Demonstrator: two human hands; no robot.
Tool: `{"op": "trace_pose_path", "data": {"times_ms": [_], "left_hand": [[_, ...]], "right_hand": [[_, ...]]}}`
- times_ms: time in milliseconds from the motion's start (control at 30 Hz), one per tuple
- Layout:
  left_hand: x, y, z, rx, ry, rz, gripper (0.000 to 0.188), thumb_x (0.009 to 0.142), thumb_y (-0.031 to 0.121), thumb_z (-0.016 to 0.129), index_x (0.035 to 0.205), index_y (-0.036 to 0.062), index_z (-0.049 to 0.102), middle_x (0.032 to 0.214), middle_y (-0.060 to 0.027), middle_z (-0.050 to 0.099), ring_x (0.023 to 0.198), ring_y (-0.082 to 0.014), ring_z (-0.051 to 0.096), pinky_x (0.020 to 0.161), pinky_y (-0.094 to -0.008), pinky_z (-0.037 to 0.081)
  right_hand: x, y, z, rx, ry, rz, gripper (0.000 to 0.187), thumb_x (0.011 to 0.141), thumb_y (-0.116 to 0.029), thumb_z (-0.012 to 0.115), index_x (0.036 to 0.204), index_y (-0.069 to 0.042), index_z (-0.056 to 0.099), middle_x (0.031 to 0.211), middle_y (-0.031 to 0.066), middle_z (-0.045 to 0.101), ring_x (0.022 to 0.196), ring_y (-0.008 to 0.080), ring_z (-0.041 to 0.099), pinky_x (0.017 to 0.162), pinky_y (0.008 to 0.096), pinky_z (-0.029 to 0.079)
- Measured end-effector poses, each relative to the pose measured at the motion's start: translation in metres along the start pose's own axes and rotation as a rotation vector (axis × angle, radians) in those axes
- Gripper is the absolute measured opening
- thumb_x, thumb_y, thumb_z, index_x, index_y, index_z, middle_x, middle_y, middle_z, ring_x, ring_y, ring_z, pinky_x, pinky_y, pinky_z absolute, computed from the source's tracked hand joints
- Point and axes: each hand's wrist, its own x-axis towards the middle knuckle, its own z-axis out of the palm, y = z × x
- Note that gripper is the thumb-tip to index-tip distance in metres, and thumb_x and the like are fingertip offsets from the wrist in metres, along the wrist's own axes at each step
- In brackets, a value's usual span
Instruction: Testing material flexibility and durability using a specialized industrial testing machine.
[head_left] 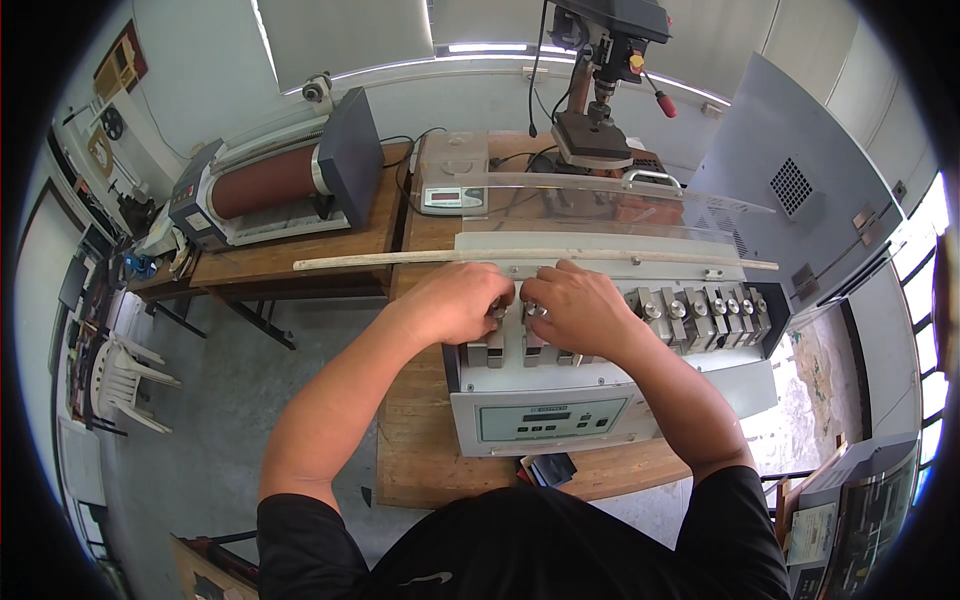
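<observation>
A grey bench-top testing machine [590,380] stands before me, with a row of metal clamps [700,318] topped by round knobs. At its left end, my left hand [460,303] closes its fingers on a clamp knob [498,311]. My right hand [585,305] pinches the knob [537,311] of the neighbouring clamp. The blocky clamp bodies [487,348] show below my fingers. Some clamps are partly hidden under my right hand and wrist. Just behind both hands a long pale wooden stick [380,260] lies across the machine.
The machine's clear lid [590,205] is raised behind the clamps. A digital scale [453,198] and a drill press [592,130] stand beyond it. Left is a machine with a brown roller [265,183]. A dark booklet [548,468] lies at the near table edge [420,470].
</observation>
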Motion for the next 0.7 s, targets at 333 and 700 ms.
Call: {"op": "trace_pose_path", "data": {"times_ms": [333,700], "left_hand": [[-0.001,-0.007,0.012,0.06,0.165,0.101,0.036,0.071,0.019,0.083,0.1,0.0034,0.069,0.099,-0.0124,0.069,0.101,-0.0305,0.065,0.086,-0.0394,0.052],[-0.003,0.003,0.002,0.123,0.164,0.007,0.043,0.068,0.021,0.084,0.103,0.0041,0.067,0.1,-0.0114,0.067,0.103,-0.0294,0.063,0.089,-0.0383,0.05]], "right_hand": [[0.002,-0.005,-0.011,-0.011,-0.089,0.049,0.029,0.077,-0.029,0.073,0.099,-0.01,0.068,0.097,0.0058,0.064,0.098,0.0274,0.061,0.084,0.041,0.051],[-0.002,0.001,-0.007,0.066,0.085,-0.015,0.03,0.077,-0.029,0.074,0.1,-0.011,0.068,0.1,0.0063,0.063,0.102,0.0273,0.061,0.084,0.0418,0.051]]}}
